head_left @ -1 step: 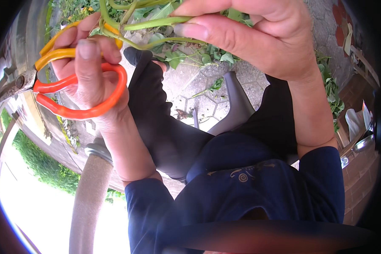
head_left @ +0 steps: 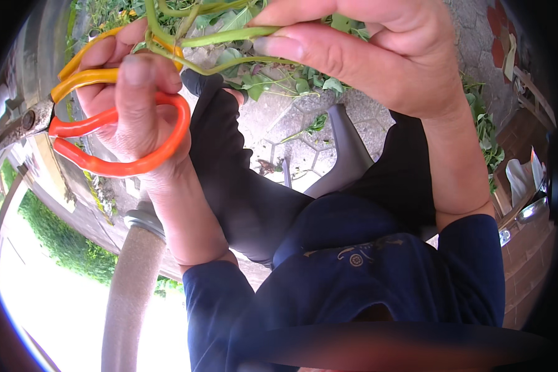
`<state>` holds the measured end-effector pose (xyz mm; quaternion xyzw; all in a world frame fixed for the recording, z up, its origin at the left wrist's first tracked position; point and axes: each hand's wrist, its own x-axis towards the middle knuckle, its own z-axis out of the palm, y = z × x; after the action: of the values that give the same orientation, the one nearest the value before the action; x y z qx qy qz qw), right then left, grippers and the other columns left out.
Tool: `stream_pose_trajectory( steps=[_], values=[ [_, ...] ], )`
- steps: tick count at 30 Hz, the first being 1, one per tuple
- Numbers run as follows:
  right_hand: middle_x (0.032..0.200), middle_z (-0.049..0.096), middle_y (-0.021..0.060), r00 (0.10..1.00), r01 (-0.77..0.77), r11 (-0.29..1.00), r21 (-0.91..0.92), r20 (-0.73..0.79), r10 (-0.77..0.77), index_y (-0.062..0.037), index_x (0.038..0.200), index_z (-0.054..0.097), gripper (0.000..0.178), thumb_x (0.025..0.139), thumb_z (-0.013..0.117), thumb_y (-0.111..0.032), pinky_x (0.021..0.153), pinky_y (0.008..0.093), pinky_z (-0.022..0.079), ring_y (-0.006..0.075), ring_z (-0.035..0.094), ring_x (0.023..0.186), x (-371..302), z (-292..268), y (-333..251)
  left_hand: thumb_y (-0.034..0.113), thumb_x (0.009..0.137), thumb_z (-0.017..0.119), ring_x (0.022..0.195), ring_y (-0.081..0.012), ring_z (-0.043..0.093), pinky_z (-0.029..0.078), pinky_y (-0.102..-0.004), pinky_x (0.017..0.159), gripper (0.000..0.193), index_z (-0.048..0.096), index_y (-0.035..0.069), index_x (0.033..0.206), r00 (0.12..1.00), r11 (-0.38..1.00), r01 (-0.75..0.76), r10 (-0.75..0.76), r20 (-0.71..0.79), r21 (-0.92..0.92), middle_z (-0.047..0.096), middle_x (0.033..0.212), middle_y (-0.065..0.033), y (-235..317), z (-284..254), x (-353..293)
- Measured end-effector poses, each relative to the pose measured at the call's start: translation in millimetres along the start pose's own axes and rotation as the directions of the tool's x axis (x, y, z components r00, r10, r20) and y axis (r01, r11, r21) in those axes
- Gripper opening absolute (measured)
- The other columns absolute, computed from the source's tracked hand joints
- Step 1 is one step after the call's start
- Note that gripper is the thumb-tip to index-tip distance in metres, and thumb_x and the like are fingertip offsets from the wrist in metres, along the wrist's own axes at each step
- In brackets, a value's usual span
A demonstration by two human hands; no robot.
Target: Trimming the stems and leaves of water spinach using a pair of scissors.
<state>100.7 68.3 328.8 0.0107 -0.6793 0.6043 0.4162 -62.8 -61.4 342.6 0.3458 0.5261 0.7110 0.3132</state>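
My left hand (head_left: 133, 118) is wrapped through the handles of scissors (head_left: 136, 166), one loop orange-red and the other yellow-orange. Their rusty metal blades point left, away from the stems, and run toward the picture's rim. At the top, my right hand (head_left: 384, 68) pinches a green vine stem (head_left: 226, 36) between thumb and fingers. Branching stems from this vine reach across to the fingertips of my left hand. Whether they touch those fingers, I cannot tell. The vine's upper end is cut off by the frame.
Cut leafy vines (head_left: 279, 84) lie on the paving below. Between my dark-trousered legs (head_left: 229, 186) shows a grey stool leg (head_left: 344, 146). A thick grey pipe (head_left: 130, 291) stands at lower left. Wooden boards and a shiny metal object (head_left: 532, 209) are at right.
My left hand and the scissors' handles have shifted very slightly to the right. My right hand keeps its pinch on the stem, nearly still.
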Motion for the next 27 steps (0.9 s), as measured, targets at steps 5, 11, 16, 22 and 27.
stream_pose_trajectory(
  steps=[5, 11, 16, 22, 27],
  values=[
    [0.067, 0.058, 0.0084, 0.995, -0.034, 0.994, 0.105, -0.089, 0.043, 0.0021, 0.084, 0.064, 0.011, 0.073, 0.065, 0.003, 0.052, 0.0264, 0.041, 0.0175, 0.054, 0.058, -3, 6, -1, -0.002, 0.076, 0.063, 0.054, -0.0123, 0.051, 0.043, -0.0226, 0.051, 0.033, 0.047, -0.002, 0.106, 1.000, 0.999, -0.006, 0.006, 0.007, -0.048, 0.061, 0.087, -0.0153, 4, 4, -1],
    [0.067, 0.058, 0.0084, 0.994, -0.111, 0.994, 0.008, -0.007, 0.111, 0.0007, 0.082, 0.064, 0.010, 0.073, 0.066, 0.002, 0.052, 0.0261, 0.042, 0.0173, 0.054, 0.058, 1, 3, -8, -0.005, 0.079, 0.057, 0.062, -0.0107, 0.049, 0.039, -0.0215, 0.054, 0.026, 0.050, 0.003, 0.103, 0.998, 0.995, 0.033, -0.038, 0.054, 0.092, 0.059, 0.088, -0.0133, 6, 4, -4],
    [0.067, 0.057, 0.0087, 0.970, -0.101, 0.954, -0.282, 0.184, 0.157, 0.0006, 0.081, 0.063, 0.008, 0.073, 0.066, 0.001, 0.051, 0.0268, 0.042, 0.0175, 0.054, 0.057, 12, -3, -27, -0.006, 0.078, 0.057, 0.060, -0.0104, 0.049, 0.039, -0.0199, 0.053, 0.024, 0.049, 0.002, 0.099, 0.998, 0.989, 0.029, -0.036, 0.047, 0.143, 0.059, 0.082, -0.0127, 4, 3, -3],
    [0.065, 0.055, 0.0075, 0.987, -0.158, 0.983, 0.090, 0.009, 0.158, 0.0005, 0.080, 0.062, 0.006, 0.075, 0.065, 0.001, 0.050, 0.0264, 0.040, 0.0163, 0.052, 0.056, -6, 8, -1, -0.004, 0.075, 0.058, 0.050, -0.0105, 0.047, 0.040, -0.0203, 0.050, 0.014, 0.048, 0.000, 0.083, 0.981, 0.984, 0.171, -0.165, -0.103, 0.058, 0.054, 0.068, -0.0079, 5, 12, 1],
    [0.068, 0.056, 0.0066, 0.970, -0.215, 0.977, -0.005, 0.112, 0.215, 0.0020, 0.083, 0.063, 0.008, 0.075, 0.064, 0.001, 0.051, 0.0243, 0.038, 0.0125, 0.051, 0.058, 2, -7, -13, 0.003, 0.082, 0.055, 0.054, -0.0111, 0.045, 0.036, -0.0207, 0.055, 0.008, 0.049, -0.002, 0.085, 0.931, 0.958, 0.287, -0.283, -0.232, -0.018, 0.054, 0.070, -0.0081, -1, -13, 11]
  ],
)
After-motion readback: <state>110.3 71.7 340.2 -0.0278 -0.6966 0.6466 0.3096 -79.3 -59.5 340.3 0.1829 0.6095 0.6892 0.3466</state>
